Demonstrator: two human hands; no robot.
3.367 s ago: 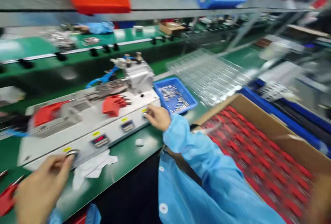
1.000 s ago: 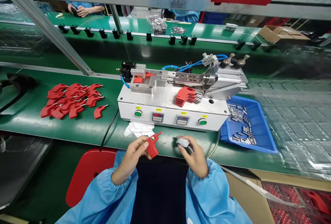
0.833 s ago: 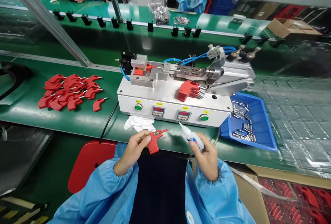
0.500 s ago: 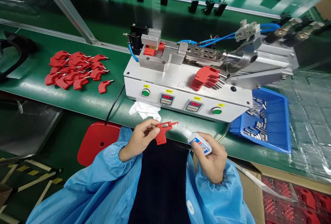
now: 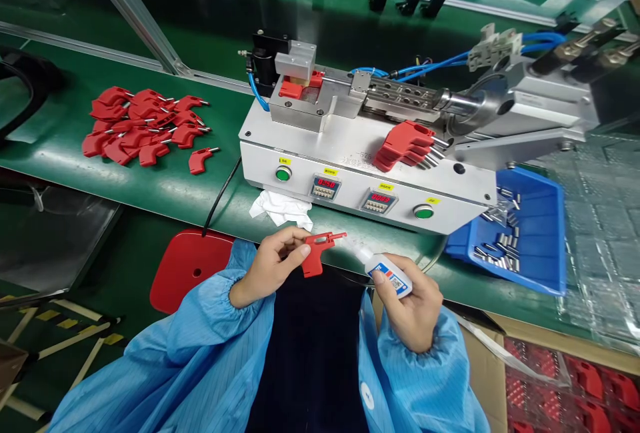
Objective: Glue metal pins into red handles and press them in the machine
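Between the thumb and fingers of my left hand (image 5: 274, 263) is a red plastic pistol-shaped part (image 5: 315, 256), its thin red stem pointing right. My right hand (image 5: 413, 303) is closed around a small white glue bottle (image 5: 389, 274) with a blue, red and white label. The bottle lies tilted, its nozzle toward the stem's tip, a short gap apart. Behind my hands stands a bench machine (image 5: 365, 166) with green buttons and red number displays. Several red parts with metal pins (image 5: 405, 145) rest on its top, and another red part (image 5: 291, 89) sits in its clamp.
A pile of red parts with metal pins (image 5: 135, 128) lies on the green bench (image 5: 225, 203) at left. A white cloth (image 5: 281, 209) is by the machine's front edge. At right stands a blue bin (image 5: 543, 233) of metal pins. A red stool (image 5: 185, 270) is below the bench.
The view has shifted slightly. Both hands keep their holds on the red part and the glue bottle, with the nozzle still close to the stem's tip.
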